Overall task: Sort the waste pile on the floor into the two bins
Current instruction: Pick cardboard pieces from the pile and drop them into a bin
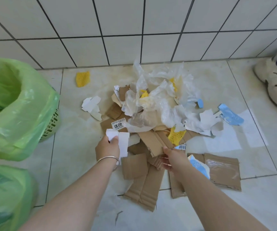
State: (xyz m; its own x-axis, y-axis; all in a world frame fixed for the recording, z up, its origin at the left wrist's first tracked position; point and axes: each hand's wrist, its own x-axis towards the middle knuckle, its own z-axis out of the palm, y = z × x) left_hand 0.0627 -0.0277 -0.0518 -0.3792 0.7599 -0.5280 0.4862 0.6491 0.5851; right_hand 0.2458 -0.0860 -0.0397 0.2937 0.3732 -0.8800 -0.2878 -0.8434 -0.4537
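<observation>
Gripping white paper scraps [120,139], the left hand [107,148] is curling its fingers round them at the near-left edge of the waste pile [152,114], a metal bangle [108,158] sitting on its wrist. Right hand [173,158] is pinching the near edge of a torn cardboard piece [152,142] at the pile's near side, thumb on top. Crumpled clear plastic film [157,90] is lying across the pile's far half, over more cardboard, one piece bearing a label reading 4010 [118,124]. Yellow foam netting [176,135] is resting within the pile just beyond the right hand; a second yellow net [82,79] is lying apart, to the pile's far left near the tiled wall [134,22]. Blue-printed paper [231,115] is lying at the pile's right edge. Two bins lined with green bags are standing left of the pile: the farther bin [17,104] and the nearer bin [4,195]. A shoe [274,84] is sitting to the pile's far right.
</observation>
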